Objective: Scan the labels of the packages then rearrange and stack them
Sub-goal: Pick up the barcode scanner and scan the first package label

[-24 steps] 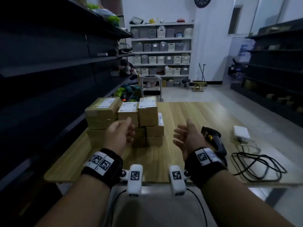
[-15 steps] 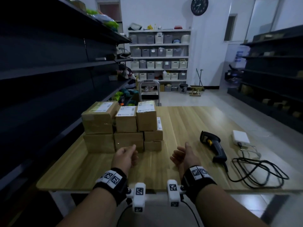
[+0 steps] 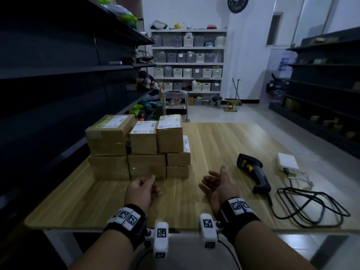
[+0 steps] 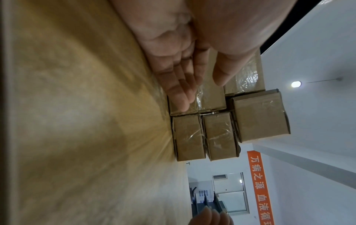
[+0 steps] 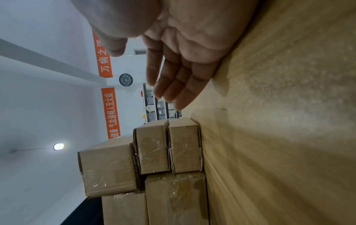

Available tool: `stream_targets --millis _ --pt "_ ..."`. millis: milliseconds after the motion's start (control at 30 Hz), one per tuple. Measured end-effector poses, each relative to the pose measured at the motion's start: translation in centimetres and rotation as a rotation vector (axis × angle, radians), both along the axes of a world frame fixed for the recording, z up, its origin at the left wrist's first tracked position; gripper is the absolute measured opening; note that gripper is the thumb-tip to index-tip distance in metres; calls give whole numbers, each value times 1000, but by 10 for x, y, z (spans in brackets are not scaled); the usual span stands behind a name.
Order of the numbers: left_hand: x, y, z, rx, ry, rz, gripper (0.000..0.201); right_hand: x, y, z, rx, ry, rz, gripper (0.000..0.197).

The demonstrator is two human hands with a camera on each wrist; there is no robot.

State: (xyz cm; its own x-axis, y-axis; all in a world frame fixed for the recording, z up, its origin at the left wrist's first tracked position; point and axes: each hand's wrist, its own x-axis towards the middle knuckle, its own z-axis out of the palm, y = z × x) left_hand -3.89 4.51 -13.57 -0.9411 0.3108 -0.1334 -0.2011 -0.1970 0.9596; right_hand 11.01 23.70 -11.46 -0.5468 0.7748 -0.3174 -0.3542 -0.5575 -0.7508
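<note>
Several brown cardboard packages with white labels on top stand stacked on the left of the wooden table; both wrist views show the same stack. A black handheld scanner lies on the table to the right. My left hand hovers just in front of the stack, fingers relaxed, holding nothing. My right hand floats between the stack and the scanner, palm turned inward, fingers loose and empty.
A white adapter and a coiled black cable lie at the table's right. Dark shelving runs along the left, more shelving on the right. A small cart stands behind the table.
Both hands have drawn back from the stack toward the table's near edge and lowered. The packages and scanner have not moved.
</note>
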Motion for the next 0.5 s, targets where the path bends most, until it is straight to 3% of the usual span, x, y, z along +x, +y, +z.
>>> stream_targets --millis 500 --pt "12 -7 1 -9 62 9 16 7 -3 2 3 46 -4 49"
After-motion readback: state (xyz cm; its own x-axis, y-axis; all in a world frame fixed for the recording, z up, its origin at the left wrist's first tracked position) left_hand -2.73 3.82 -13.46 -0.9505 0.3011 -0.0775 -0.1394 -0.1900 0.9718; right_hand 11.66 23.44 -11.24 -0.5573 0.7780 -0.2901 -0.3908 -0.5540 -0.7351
